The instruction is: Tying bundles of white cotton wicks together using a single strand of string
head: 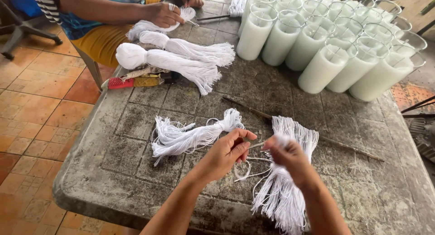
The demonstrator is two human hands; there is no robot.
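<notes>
Head cam, looking down on grey, stained, moulded plastic desk (136,126).

Left hand (226,154): thumb + forefinger are pinching shut on a thin pale stick or wick end between the two hands; too small to tell which. Grip closed, fine pinch, prob. because the piece is so thin.

Right hand (290,158): fist is closing round the top of a white bundle of cut cotton strings (283,189). Bundle is hanging down and toward the near desk edge, loose ends fanning out below the wrist; short cut tops are sticking up above the fist toward the far side. Long axis is running roughly near-to-far, slightly tilted. Holding it near the top seems to be keeping the strands together while one gets picked out.

A few stray white loops are lying on desk just under the hands.

Left of hands: second white string hank, knotted at the middle (192,135), is lying flat, long axis left-right, knot end pointing right toward the hands. Near, not touching.

Thin dark wooden rod (317,137) is lying diagonally behind the hands, far-left to near-right.

Far right: cluster of clear glass cylinders filled with white wax (317,44), upright, packed touching, well apart from the hands.

Far left: another person's hand (165,14) is resting on more tied white string bundles (181,58), lying left-right w/ frayed ends pointing right. Red comb-like tool (121,83) at the desk's left edge.

Terracotta tile floor (31,108) at left.
</notes>
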